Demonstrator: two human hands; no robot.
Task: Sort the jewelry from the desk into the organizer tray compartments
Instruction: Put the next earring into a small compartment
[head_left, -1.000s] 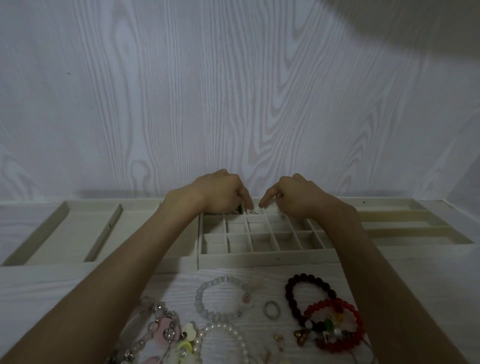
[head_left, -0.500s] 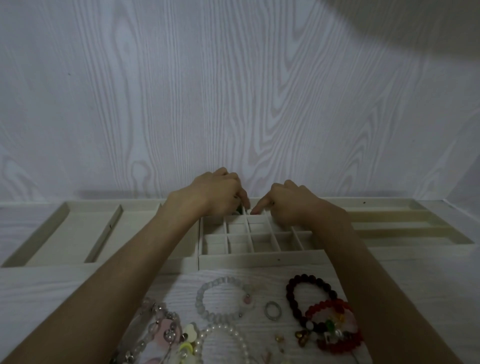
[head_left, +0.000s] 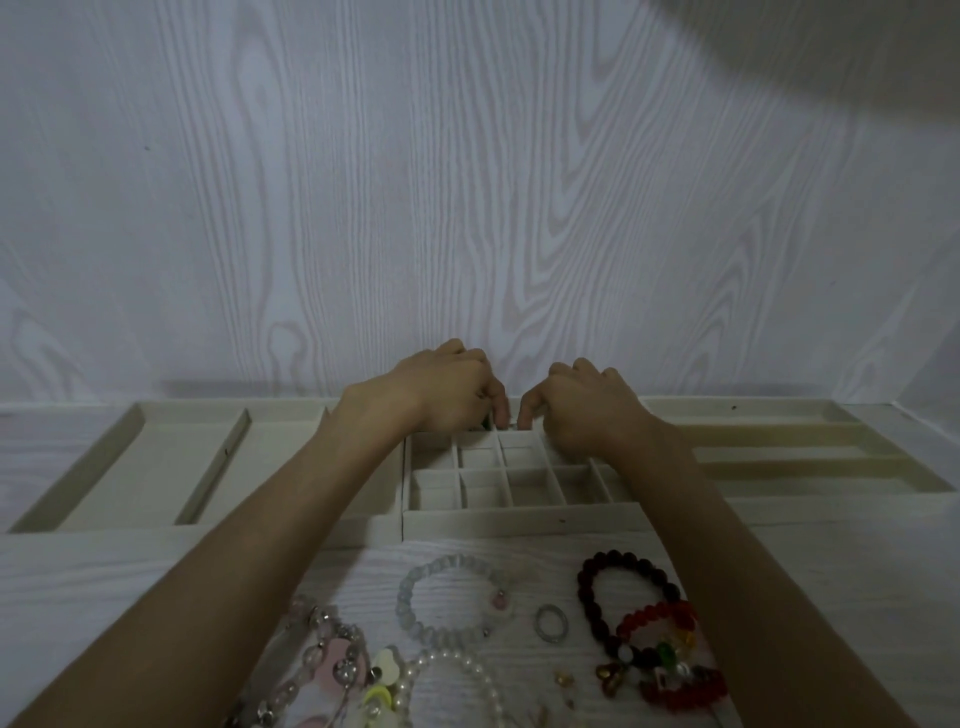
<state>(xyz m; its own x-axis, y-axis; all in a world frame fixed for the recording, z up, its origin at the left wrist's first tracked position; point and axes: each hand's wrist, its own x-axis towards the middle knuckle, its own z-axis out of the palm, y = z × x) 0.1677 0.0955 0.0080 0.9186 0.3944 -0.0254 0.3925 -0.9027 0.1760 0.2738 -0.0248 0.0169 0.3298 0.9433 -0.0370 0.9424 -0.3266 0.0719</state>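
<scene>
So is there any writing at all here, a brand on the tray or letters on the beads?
No readable text anywhere.
Organizer tray: plain, no label or brand.
Red bead bracelet: pale blocky charms that might carry letters, too small and blurred to read.
Wall and desk: wood grain only.

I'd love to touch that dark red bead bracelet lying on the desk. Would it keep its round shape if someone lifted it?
Probably not. The dark red bead bracelet looks like separate round beads on a cord, so it would likely sag into a drooping loop. Its beads look smooth and might slip from a loose pinch. It overlaps the bright red bracelet, which could drag along.
</scene>
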